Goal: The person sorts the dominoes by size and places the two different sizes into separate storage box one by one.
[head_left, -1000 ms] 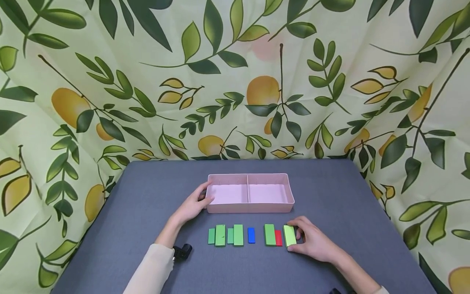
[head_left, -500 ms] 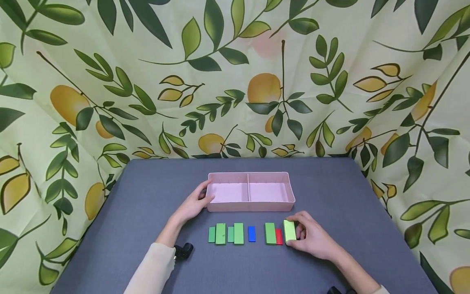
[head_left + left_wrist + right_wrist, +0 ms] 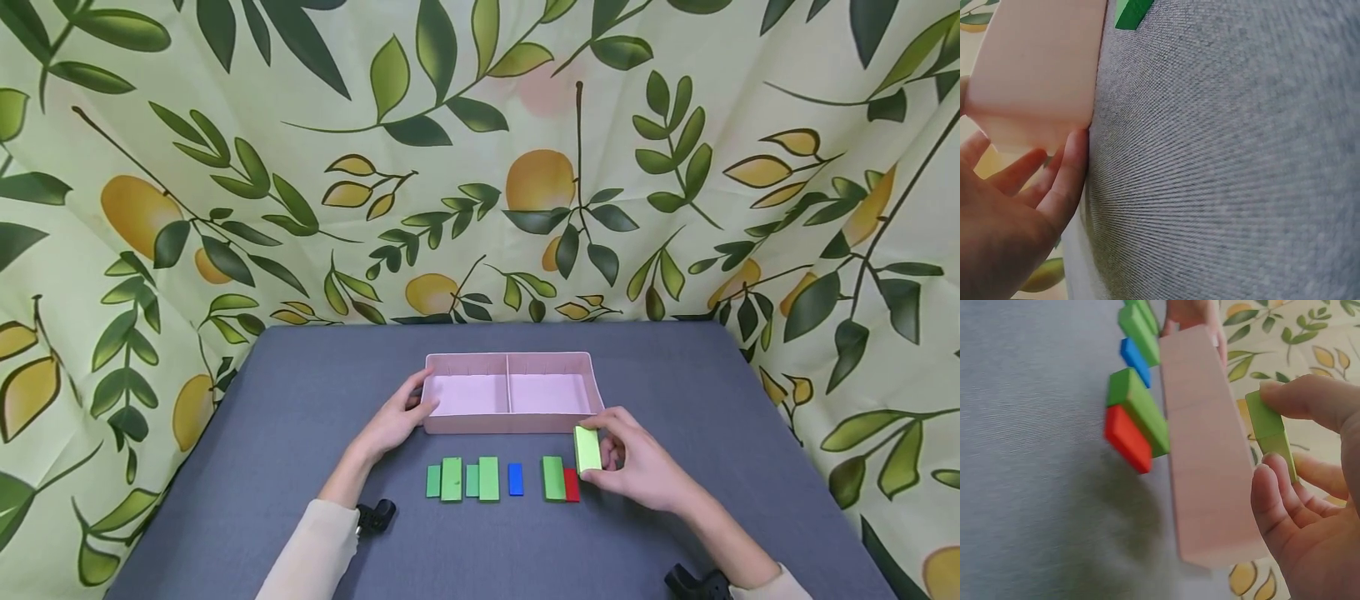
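My right hand (image 3: 637,462) pinches a light green wooden block (image 3: 587,452) between thumb and fingertips. It holds the block up, in front of the right end of a pink two-compartment box (image 3: 513,425). In the right wrist view the block (image 3: 1269,428) is clear of the tabletop. My left hand (image 3: 393,417) grips the box's left end, thumb at the rim and fingers against the outer end wall (image 3: 1029,131). Both compartments hold nothing. Before the box stand a green block (image 3: 552,479) with a red block (image 3: 572,486) beside it, and a blue block (image 3: 515,479).
Further left in the same row are two tall green blocks, one here (image 3: 489,479), and two shorter darker green ones, one here (image 3: 434,482). A grey cloth (image 3: 337,367) covers the table. A leaf-patterned curtain (image 3: 450,208) hangs behind it.
The light green block has left the right end of the row and moved up toward the box in my right hand. My left hand stays at the box's end.
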`<state>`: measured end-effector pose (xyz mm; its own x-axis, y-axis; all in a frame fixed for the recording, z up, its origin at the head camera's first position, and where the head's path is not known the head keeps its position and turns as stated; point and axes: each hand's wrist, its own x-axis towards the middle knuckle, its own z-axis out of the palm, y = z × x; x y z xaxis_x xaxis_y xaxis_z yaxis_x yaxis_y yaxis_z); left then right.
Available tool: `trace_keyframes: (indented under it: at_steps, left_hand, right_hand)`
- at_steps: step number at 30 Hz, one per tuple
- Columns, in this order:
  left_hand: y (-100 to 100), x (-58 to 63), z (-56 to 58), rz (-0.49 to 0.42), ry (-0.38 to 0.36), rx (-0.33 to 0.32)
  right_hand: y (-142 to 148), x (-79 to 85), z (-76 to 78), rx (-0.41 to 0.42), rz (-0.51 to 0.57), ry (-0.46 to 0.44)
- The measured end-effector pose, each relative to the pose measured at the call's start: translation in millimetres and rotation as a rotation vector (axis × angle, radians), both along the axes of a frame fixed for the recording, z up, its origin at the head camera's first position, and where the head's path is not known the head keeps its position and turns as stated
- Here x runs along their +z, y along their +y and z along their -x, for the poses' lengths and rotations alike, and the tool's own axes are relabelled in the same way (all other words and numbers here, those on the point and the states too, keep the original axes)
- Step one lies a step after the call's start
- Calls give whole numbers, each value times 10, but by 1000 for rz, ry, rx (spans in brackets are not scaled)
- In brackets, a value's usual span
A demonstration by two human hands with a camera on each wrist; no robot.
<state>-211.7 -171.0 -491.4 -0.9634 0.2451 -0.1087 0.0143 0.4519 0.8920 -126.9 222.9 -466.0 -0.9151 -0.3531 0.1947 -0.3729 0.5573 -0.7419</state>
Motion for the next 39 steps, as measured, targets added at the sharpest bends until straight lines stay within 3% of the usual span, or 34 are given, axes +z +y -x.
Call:
trace_keyframes:
  at_steps: [8, 24, 39]
  left_hand:
    - [-3, -8, -3, 8, 11, 1]
    - [-14, -23, -1, -16, 4, 0]
    - [-13, -26, 6, -20, -10, 11]
  right_hand:
    - [-70, 165, 147, 38, -19, 66]
    - [-261, 469, 403, 46, -8, 80]
    - [-519, 384, 833, 43, 12, 65]
